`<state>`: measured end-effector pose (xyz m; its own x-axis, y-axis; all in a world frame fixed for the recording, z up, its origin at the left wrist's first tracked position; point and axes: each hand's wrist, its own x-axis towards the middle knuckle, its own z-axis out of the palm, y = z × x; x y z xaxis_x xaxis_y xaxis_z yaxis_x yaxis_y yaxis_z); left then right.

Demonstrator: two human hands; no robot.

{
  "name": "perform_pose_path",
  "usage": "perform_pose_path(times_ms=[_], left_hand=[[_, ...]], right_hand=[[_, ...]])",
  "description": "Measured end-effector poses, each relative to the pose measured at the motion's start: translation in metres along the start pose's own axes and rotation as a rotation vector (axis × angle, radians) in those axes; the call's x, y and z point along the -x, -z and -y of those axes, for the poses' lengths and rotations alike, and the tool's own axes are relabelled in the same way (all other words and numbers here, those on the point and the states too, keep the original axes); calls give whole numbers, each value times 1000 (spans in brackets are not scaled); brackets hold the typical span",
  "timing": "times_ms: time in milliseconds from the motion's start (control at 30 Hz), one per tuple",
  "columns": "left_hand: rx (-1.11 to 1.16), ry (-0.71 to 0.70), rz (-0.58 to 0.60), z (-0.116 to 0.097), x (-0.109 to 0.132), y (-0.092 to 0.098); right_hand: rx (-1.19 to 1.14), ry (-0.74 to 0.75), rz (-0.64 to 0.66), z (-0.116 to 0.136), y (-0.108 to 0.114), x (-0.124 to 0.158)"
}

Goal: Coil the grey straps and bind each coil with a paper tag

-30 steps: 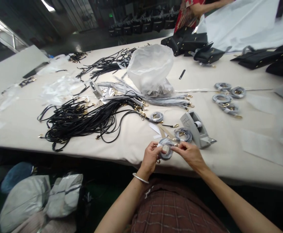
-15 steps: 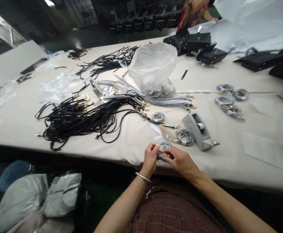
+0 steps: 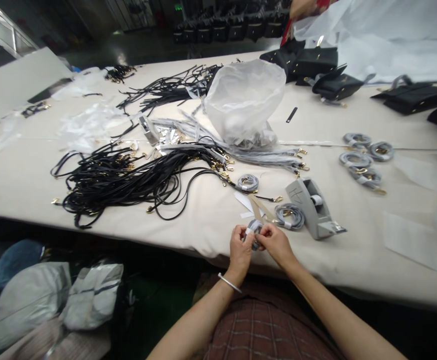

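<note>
Both my hands meet at the table's front edge around a coiled grey strap. My left hand grips the coil's left side, next to a white band. Against its right side, my right hand pinches the coil with thumb and fingers. Just beyond the hands lie white and tan paper strips. Another grey coil rests to the right, beside a grey tape dispenser. One more coil sits farther back.
Loose black straps spread over the left of the table. Behind are grey-wrapped straps and a translucent bag. Several coils and black bags lie right. A person's arm shows at the back.
The view has shifted a little. My right hand has turned and drawn its fingers in closer to my left hand, and the held coil is now more covered by fingers.
</note>
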<state>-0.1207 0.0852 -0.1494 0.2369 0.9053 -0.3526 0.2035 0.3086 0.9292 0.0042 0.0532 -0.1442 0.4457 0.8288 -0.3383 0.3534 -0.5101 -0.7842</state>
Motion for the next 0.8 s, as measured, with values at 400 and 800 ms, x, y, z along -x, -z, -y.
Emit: perform_pose_path(times_ms=[400, 800], left_hand=[[-178, -113, 203, 15, -46, 9], [-658, -408, 119, 11, -56, 39]], right_hand=[[517, 477, -251, -31, -8, -31], [501, 663, -210, -38, -40, -22]])
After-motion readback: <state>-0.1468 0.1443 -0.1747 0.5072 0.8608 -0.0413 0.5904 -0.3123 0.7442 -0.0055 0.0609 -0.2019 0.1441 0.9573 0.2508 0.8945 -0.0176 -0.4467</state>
